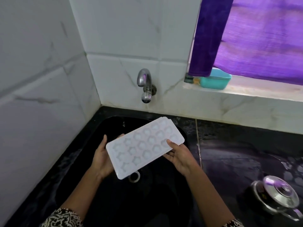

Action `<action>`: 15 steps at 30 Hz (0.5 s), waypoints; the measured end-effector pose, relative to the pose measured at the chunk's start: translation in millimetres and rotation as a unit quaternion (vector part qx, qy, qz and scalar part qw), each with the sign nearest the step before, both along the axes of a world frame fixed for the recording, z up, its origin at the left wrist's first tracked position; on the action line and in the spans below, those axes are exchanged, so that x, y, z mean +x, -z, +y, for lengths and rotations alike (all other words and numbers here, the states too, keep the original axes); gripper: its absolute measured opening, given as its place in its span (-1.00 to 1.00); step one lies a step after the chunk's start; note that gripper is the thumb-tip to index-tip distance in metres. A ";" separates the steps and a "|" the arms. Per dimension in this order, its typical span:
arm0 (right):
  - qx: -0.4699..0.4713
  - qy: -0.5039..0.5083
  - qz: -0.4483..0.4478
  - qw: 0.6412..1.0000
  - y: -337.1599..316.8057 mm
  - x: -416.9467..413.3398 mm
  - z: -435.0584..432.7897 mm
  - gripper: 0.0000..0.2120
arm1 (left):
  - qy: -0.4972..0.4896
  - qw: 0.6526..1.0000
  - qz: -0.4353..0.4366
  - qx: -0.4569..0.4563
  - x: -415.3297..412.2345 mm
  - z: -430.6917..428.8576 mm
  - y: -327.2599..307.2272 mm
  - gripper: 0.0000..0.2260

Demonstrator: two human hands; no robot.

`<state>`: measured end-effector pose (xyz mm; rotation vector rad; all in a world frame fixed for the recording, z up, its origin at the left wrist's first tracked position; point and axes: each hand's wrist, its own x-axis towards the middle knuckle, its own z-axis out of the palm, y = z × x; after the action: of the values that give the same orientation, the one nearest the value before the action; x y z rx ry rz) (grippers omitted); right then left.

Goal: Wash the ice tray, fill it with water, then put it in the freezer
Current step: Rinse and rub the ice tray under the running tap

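From my remote seat I look down into a black sink (114,202) set in a black, wet-looking counter (237,153), in a corner of white marbled wall tiles (41,71). Both hands hold a white ice tray (144,148) in the air over the basin, cups facing up and tilted, with its far end pointing toward the back right. The left hand (102,158) cradles the tray's near left edge, fingers underneath and thumb raised beside the rim. The right hand (178,155) pinches the opposite long edge — thumb on top, fingers below. A metal drain ring (134,176) shows just under the tray's near corner. A chrome tap (146,86) sticks out of the back wall above the sink. To the right, a teal tub (215,81) sits on the windowsill (246,92) beneath a purple curtain (254,38), and a steel pot with a lid (277,197) stands on the counter. Patterned sleeves (64,218) show at the bottom edge.
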<state>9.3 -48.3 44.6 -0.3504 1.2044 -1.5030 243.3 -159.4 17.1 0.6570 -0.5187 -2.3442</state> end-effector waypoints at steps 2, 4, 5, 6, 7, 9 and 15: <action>-0.014 0.014 -0.022 1.000 1.2 9.9 -7.0 -0.69 | 0.002 0.997 0.065 0.033 12.6 9.5 11.8 -0.35; -0.021 0.015 -0.033 0.999 2.9 20.6 -12.5 -0.72 | -0.008 0.996 0.080 0.033 16.7 15.9 14.9 -0.33; -0.023 0.011 -0.036 0.999 5.2 26.2 -14.8 -0.72 | -0.023 0.996 0.076 0.029 16.4 18.0 12.0 -0.35; -0.023 0.005 -0.039 0.999 8.0 31.2 -16.4 -0.72 | -0.038 0.997 0.070 0.018 15.3 19.4 8.8 -0.38; -0.023 -0.003 -0.042 0.999 10.8 35.2 -17.4 -0.72 | -0.053 0.997 0.059 0.009 14.7 19.8 6.1 -0.44; -0.014 -0.021 -0.049 0.998 15.9 40.1 -17.3 -0.73 | -0.085 0.996 0.017 -0.008 16.1 19.4 3.3 -0.52; 0.075 -0.042 -0.019 0.996 27.3 30.4 -26.5 -0.60 | -0.104 0.994 -0.030 0.016 33.0 11.9 -2.7 -0.56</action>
<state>39.7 -74.8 17.3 -0.2664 1.2492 -1.3334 276.3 -147.5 19.7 0.7596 -0.4187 -2.1466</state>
